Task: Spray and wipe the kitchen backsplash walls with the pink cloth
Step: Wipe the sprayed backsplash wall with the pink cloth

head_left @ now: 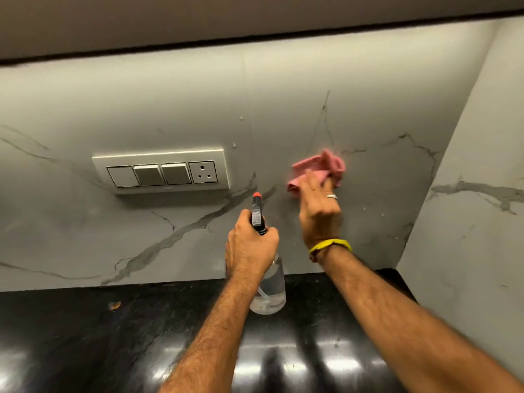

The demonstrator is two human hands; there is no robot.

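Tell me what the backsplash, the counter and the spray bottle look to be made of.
Backsplash: pale grey marble or marble-look tile, matte, with dark veins and a thin vertical joint. Counter: black polished stone, probably granite, with speckles and sharp light reflections. Spray bottle: clear plastic body, see-through, with a black head and red nozzle tip.

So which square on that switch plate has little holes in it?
The rightmost square on the switch plate, nearest the pink cloth. It has three round holes for a plug; the other three squares are plain, flat switches.

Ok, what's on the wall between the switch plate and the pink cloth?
Head view: only bare marble wall with a panel seam and a few droplets lies between switch plate and pink cloth.
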